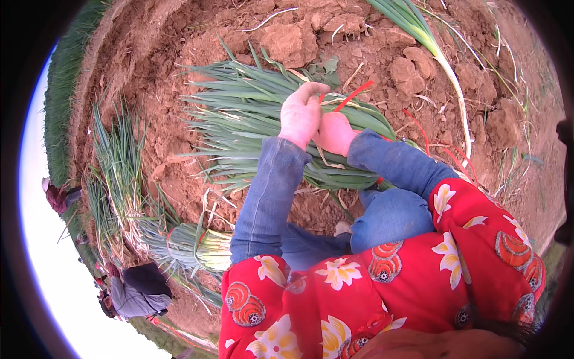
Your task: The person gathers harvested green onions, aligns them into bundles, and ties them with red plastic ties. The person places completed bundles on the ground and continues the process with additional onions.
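A large bundle of green onions [237, 121] lies on the soil in front of me, its leaf tips towards the left. My left hand [301, 114] is on top of the leaves, thumb and forefinger closed on a red tie [354, 96]. Against it, my right hand [335, 132] is at the same tie, its fingers mostly hidden by the left hand and the wrist. The tie's free end sticks up to the right of my hands. More red tie shows under my right forearm. The white ends of the bundle are largely hidden behind that sleeve.
Loose red ties [462, 161] lie right of the bundle. A long single green onion [453, 76] lies at the upper right. A tied bundle [213, 249] and loose onions [119, 166] lie at the left. Clods [289, 42] dot the soil. Other people [139, 291] are at the far left.
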{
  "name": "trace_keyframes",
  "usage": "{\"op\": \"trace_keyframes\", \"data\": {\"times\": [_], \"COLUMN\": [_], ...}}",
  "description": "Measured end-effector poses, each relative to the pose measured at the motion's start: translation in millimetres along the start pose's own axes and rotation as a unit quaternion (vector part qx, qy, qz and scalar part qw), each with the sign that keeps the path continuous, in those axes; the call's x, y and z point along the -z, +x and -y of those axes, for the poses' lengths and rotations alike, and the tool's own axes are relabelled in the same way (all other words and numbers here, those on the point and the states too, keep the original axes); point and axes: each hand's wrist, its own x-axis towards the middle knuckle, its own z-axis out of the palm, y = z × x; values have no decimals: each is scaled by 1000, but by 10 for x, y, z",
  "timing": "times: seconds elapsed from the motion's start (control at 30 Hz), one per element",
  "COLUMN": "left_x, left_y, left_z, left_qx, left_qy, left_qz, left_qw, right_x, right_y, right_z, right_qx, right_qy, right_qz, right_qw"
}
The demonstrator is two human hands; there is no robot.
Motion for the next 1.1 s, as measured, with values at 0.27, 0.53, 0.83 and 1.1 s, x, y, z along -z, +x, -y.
{"op": "trace_keyframes", "data": {"times": [0.27, 0.53, 0.83, 1.1], "left_x": [8, 215, 229, 314], "left_y": [-223, -224, 328, 269], "left_z": [1483, 1178, 234, 434], "left_qx": [-261, -261, 242, 346], "left_qy": [283, 269, 2, -239], "left_qz": [-344, -280, 198, 176], "left_qw": [856, 884, 950, 890], "right_x": [-136, -102, -52, 271], "right_y": [-63, -29, -152, -380], "right_z": [-7, -140, -17, 632], "right_qx": [-86, -50, 106, 526], "right_qy": [285, 276, 65, -62], "right_qz": [-44, -101, -164, -94], "right_qw": [954, 954, 979, 843]}}
